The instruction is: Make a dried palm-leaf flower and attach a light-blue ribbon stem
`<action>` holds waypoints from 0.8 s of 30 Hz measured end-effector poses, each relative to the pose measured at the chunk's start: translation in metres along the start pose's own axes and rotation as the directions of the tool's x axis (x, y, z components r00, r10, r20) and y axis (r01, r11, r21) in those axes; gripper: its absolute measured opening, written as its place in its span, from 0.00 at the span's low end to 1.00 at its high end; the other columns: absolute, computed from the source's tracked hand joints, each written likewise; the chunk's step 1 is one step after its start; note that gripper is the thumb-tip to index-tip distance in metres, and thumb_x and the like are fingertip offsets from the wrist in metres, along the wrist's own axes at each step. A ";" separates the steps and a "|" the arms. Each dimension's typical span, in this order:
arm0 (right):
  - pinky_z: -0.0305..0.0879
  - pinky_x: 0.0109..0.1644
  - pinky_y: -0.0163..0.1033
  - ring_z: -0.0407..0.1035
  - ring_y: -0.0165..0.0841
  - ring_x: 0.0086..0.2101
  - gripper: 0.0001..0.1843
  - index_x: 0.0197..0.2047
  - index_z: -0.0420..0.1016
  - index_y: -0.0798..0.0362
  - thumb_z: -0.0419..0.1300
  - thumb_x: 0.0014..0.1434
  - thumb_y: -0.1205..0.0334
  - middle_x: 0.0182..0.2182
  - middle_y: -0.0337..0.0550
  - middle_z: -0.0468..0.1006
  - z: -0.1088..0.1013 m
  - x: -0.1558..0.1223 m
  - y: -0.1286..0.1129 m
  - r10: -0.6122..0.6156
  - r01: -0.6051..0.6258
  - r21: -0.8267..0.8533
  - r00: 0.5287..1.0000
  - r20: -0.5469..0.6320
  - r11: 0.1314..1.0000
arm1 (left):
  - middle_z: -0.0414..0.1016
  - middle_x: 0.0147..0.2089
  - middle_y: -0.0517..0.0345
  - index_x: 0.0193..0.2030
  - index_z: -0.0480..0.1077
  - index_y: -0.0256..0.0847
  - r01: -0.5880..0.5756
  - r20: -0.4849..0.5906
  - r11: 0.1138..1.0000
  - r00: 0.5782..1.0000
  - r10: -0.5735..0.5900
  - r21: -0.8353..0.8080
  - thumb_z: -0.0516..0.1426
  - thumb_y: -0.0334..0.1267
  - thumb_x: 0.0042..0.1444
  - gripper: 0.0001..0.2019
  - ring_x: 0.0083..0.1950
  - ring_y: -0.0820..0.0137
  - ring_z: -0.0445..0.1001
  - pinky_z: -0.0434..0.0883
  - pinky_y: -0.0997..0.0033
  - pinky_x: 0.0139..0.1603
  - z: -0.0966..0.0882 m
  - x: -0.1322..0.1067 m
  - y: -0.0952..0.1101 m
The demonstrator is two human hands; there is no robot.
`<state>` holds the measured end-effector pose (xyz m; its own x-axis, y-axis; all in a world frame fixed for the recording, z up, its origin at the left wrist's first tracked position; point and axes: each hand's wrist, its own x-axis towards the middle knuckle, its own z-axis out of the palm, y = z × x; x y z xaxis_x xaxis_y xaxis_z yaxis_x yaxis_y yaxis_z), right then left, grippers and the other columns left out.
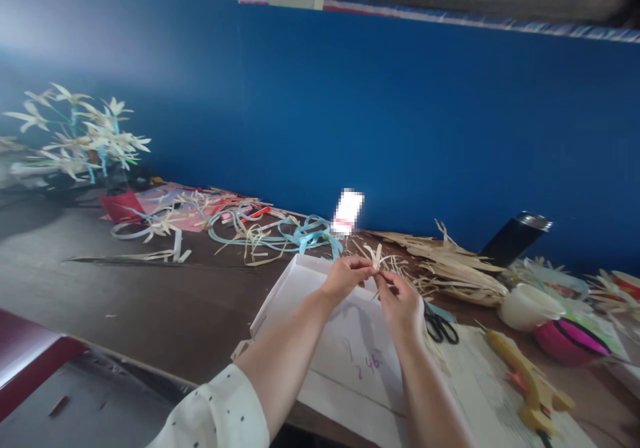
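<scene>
Over a white cardboard box lid [280,308], my left hand [347,278] and my right hand [401,301] meet at the fingertips. Between them is a small pale flower of dried-leaf strips [375,256], its petals pointing up. Both hands pinch its base, and the fingers hide the exact grip. Beside my right wrist lie black-handled scissors [441,325]. Pale dried-leaf strips [400,267] are scattered just behind the hands.
A yellow glue gun [525,381] lies on printed paper at right, near a white cup [530,307], a pink pouch [570,341] and a black flask [517,240]. Dried husks [450,268] and blue ribbon [310,233] lie behind. Finished flowers [95,131] stand at left.
</scene>
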<state>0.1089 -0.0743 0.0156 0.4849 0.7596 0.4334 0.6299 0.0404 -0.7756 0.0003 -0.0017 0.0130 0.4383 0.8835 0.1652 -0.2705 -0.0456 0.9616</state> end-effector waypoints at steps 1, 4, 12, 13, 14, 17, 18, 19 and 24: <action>0.61 0.30 0.36 0.67 0.32 0.23 0.19 0.36 0.78 0.52 0.57 0.51 0.46 0.27 0.42 0.77 0.000 0.000 0.000 0.016 -0.016 0.005 1.000 0.006 1.000 | 0.71 0.27 0.56 0.34 0.75 0.32 -0.007 0.007 1.000 1.000 0.007 0.004 0.64 0.49 0.39 0.21 0.24 0.79 0.64 0.64 0.77 0.25 -0.001 0.001 -0.002; 0.61 0.28 0.36 0.67 0.33 0.22 0.21 0.36 0.78 0.52 0.58 0.50 0.44 0.24 0.41 0.76 -0.001 0.001 -0.001 0.076 -0.077 0.014 0.997 0.020 0.997 | 0.72 0.30 0.55 0.35 0.76 0.32 -0.036 0.034 0.999 0.999 0.036 0.021 0.64 0.48 0.40 0.20 0.25 0.78 0.64 0.64 0.76 0.26 -0.003 0.001 -0.004; 0.61 0.28 0.36 0.67 0.33 0.22 0.21 0.36 0.78 0.53 0.58 0.49 0.44 0.22 0.41 0.75 0.001 0.001 0.003 0.096 -0.096 0.046 0.995 0.013 0.994 | 0.71 0.32 0.55 0.36 0.76 0.33 -0.074 0.087 0.997 0.994 0.073 0.013 0.63 0.48 0.41 0.20 0.28 0.76 0.65 0.65 0.74 0.28 -0.004 0.001 -0.004; 0.60 0.28 0.36 0.66 0.33 0.21 0.22 0.36 0.79 0.53 0.58 0.49 0.44 0.21 0.41 0.75 0.001 0.001 0.002 0.107 -0.107 0.044 0.994 0.012 0.993 | 0.71 0.32 0.54 0.36 0.75 0.33 -0.067 0.089 0.998 0.994 0.066 0.010 0.63 0.48 0.41 0.20 0.29 0.76 0.65 0.66 0.74 0.28 -0.004 0.000 -0.003; 0.60 0.28 0.36 0.66 0.33 0.21 0.22 0.37 0.79 0.53 0.59 0.49 0.44 0.20 0.40 0.74 0.001 0.001 0.001 0.120 -0.120 0.045 0.993 0.014 0.992 | 0.72 0.32 0.54 0.36 0.75 0.33 -0.053 0.087 0.999 0.995 0.052 0.009 0.63 0.47 0.41 0.20 0.29 0.76 0.65 0.66 0.74 0.29 -0.004 0.000 -0.003; 0.59 0.26 0.35 0.64 0.32 0.20 0.22 0.37 0.79 0.54 0.60 0.48 0.44 0.19 0.39 0.73 0.000 0.001 -0.001 0.150 -0.150 0.075 0.989 0.014 0.986 | 0.73 0.34 0.53 0.37 0.75 0.33 -0.008 0.085 1.000 0.996 0.006 0.015 0.64 0.47 0.41 0.20 0.29 0.76 0.65 0.66 0.74 0.30 -0.003 -0.001 -0.001; 0.59 0.26 0.35 0.63 0.31 0.20 0.22 0.37 0.79 0.54 0.60 0.47 0.44 0.18 0.39 0.73 -0.001 0.001 -0.002 0.152 -0.152 0.088 0.988 0.010 0.984 | 0.73 0.35 0.52 0.38 0.75 0.33 0.001 0.090 1.000 0.996 -0.003 0.015 0.63 0.46 0.42 0.20 0.30 0.76 0.66 0.66 0.74 0.31 -0.003 -0.002 0.000; 0.59 0.25 0.35 0.63 0.31 0.19 0.23 0.37 0.79 0.54 0.60 0.47 0.44 0.18 0.39 0.72 -0.001 0.001 -0.002 0.153 -0.153 0.098 0.988 0.006 0.983 | 0.73 0.36 0.52 0.38 0.75 0.33 0.007 0.099 1.000 0.995 -0.008 0.013 0.63 0.46 0.42 0.19 0.31 0.75 0.66 0.66 0.74 0.32 -0.003 -0.002 0.000; 0.57 0.24 0.35 0.61 0.31 0.19 0.23 0.37 0.79 0.54 0.60 0.48 0.44 0.16 0.38 0.70 -0.002 0.002 0.000 0.151 -0.149 0.114 0.989 -0.009 0.982 | 0.74 0.42 0.50 0.43 0.74 0.36 0.017 0.165 1.000 0.986 -0.017 0.003 0.63 0.44 0.44 0.20 0.37 0.72 0.68 0.66 0.73 0.35 -0.005 -0.003 -0.002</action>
<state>0.1109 -0.0738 0.0178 0.5797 0.7512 0.3158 0.4776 0.0007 -0.8786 -0.0045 -0.0014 0.0091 0.5784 0.7950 0.1825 -0.2603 -0.0322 0.9650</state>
